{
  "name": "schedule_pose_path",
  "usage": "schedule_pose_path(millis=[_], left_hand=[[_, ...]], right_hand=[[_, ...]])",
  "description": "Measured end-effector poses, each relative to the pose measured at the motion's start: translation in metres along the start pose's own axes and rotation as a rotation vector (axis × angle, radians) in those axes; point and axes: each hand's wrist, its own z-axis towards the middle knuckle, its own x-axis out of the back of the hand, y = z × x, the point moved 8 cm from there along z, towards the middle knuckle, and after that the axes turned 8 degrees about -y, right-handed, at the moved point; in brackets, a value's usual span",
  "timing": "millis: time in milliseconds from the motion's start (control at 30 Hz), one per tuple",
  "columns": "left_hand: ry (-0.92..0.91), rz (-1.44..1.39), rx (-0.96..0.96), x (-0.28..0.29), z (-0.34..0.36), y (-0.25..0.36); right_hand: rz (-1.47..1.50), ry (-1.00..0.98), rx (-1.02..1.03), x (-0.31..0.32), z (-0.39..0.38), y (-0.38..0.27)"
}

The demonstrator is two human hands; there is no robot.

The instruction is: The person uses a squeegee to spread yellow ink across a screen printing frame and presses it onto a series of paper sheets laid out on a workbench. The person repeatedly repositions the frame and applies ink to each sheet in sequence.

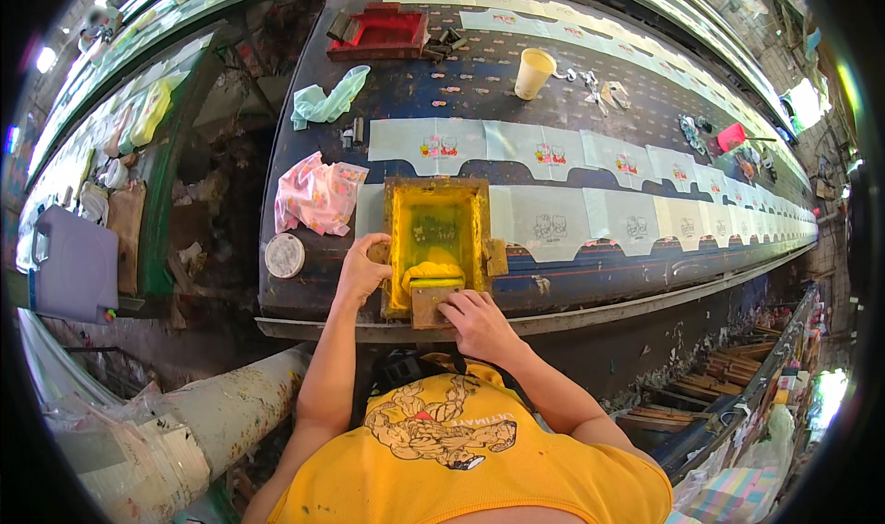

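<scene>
A wooden screen-printing frame (436,185) lies on the near edge of the long table, over a row of pale fabric pieces (546,222). Yellow stains cover its inside walls and mesh. Thick yellow ink (433,270) is heaped at the near end, against a wooden squeegee (430,306). My right hand (481,323) is closed on the squeegee's right side, fingers over its top. At the frame's left side, my left hand (361,268) grips the edge between thumb and fingers. The fabric beneath the frame is mostly hidden.
Left of the frame lie a pink patterned cloth (318,193), a round white lid or tub (285,256) and a mint cloth (330,98). Farther back are a red-stained frame (380,34) and a cream cup (534,73). A grey plastic stool (77,264) stands at left.
</scene>
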Motion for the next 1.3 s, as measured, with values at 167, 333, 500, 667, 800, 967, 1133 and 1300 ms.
schedule_pose_path(millis=[167, 333, 500, 667, 800, 967, 1133, 1300], left_hand=[[0.002, 0.028, 0.006, 0.001, 0.0, 0.003], [-0.009, 0.058, 0.079, 0.003, -0.001, 0.002], [0.019, 0.115, 0.075, 0.004, -0.004, 0.008], [0.009, 0.118, 0.088, 0.003, -0.005, 0.007], [-0.013, 0.094, 0.134, 0.002, -0.006, 0.011], [0.007, 0.149, 0.075, 0.005, -0.006, 0.016], [0.025, 0.209, 0.084, 0.004, -0.008, 0.021], [0.05, 0.182, 0.078, 0.004, -0.008, 0.017]], right_hand=[[-0.018, 0.142, -0.085, 0.009, 0.02, 0.006], [0.075, 0.171, -0.087, 0.008, 0.025, 0.015], [0.044, 0.209, -0.037, 0.015, 0.026, 0.014], [-0.046, 0.287, 0.009, 0.002, 0.048, 0.032], [-0.035, 0.314, -0.038, 0.011, 0.09, 0.07], [0.036, 0.264, -0.082, 0.043, 0.132, 0.087], [0.0, 0.216, -0.097, 0.02, 0.127, 0.095], [-0.024, 0.272, -0.029, -0.005, 0.052, 0.033]])
